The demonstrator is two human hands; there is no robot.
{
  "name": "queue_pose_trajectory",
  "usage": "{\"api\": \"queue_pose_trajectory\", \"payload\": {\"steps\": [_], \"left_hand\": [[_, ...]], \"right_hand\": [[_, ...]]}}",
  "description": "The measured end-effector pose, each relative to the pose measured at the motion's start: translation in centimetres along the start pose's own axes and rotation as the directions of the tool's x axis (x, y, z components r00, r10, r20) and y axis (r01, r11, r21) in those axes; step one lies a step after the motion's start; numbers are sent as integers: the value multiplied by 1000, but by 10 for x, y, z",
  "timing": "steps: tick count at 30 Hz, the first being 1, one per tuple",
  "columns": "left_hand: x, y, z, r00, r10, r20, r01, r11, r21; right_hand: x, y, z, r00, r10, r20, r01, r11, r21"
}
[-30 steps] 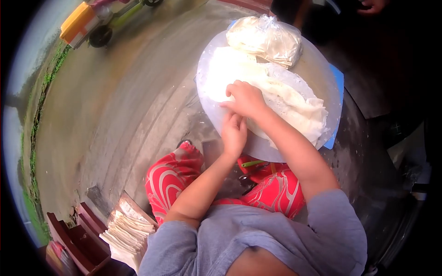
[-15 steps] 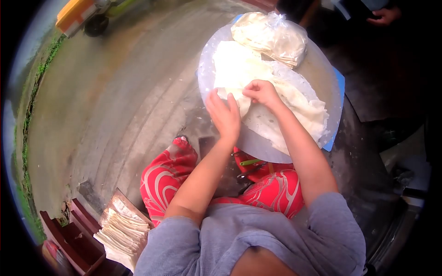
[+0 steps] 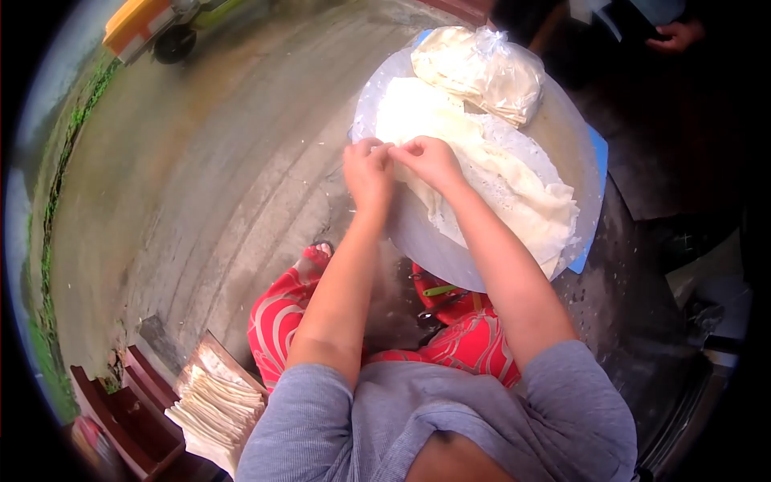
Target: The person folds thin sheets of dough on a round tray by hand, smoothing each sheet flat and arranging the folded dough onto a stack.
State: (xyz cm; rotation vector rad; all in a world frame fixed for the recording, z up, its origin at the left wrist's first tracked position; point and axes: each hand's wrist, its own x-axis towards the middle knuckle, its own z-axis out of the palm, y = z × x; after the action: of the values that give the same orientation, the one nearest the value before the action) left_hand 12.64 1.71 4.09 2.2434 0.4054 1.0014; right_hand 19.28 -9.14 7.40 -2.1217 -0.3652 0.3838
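Observation:
Thin, pale dough sheets [image 3: 514, 181], like wrappers, lie overlapping and crumpled on a round, translucent tray [image 3: 409, 229]. My left hand [image 3: 369, 173] is closed at the tray's left side, its fingers curled on the near edge of a sheet. Beside it, my right hand [image 3: 432, 161] pinches the same edge, with the fingertips of both hands almost touching. The pinched bit is mostly hidden by the fingers. Farther back on the tray sits a clear plastic bag [image 3: 486, 68] holding a stack of similar sheets.
Something blue [image 3: 596, 193] sticks out under the tray's right side. A stack of folded pale sheets [image 3: 215, 410] rests on a board at lower left, near a dark red wooden frame [image 3: 132, 410]. A green-handled tool [image 3: 439, 290] lies below the tray. Another person's hand [image 3: 676, 36] shows at upper right.
My left hand has gone from spread fingers to closed and shifted slightly left. The right hand has moved left toward it, bringing the fingertips together at the sheet's edge.

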Motion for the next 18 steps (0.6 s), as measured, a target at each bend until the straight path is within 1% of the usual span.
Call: {"api": "queue_pose_trajectory", "payload": {"steps": [1,3,4,6,7,8,9,10,12,14,16,18], "left_hand": [[-1,-1,0,1000,0,2,0,1000,1],[-3,-7,3,1000,12,-19,-12,1000,5],[-4,-9,4,1000,12,-19,-11,1000,6],[-6,-13,6,999,-9,-52,7,999,-35],[-8,-15,7,999,-8,-50,6,999,-36],[-9,-15,5,996,-68,-55,67,998,-19],[-10,-15,4,990,-127,-62,127,992,-2],[-11,-15,3,990,-127,-60,127,992,-5],[-11,-18,3,986,-167,-17,167,986,12],[-12,-23,4,982,-189,-5,189,982,21],[-13,-26,4,977,-212,11,211,977,29],[-14,-24,0,968,-247,34,246,969,40]], "right_hand": [[4,6,2,1000,2,0,-2,1000,2],[12,16,5,988,75,136,-96,983,155],[14,22,4,988,75,137,-96,983,156],[12,22,0,993,116,-26,-117,993,-23],[12,23,-2,988,69,-138,-79,995,-67],[11,25,-8,988,72,-140,-82,994,-67],[10,28,-18,970,177,-168,-150,975,165],[8,31,-29,944,284,-171,-200,899,389],[0,43,-60,917,383,-110,-230,734,640],[-16,53,-90,878,451,-160,-81,470,879],[-15,115,-142,865,428,-261,89,382,920],[-36,172,-199,782,411,-468,170,583,795]]}}
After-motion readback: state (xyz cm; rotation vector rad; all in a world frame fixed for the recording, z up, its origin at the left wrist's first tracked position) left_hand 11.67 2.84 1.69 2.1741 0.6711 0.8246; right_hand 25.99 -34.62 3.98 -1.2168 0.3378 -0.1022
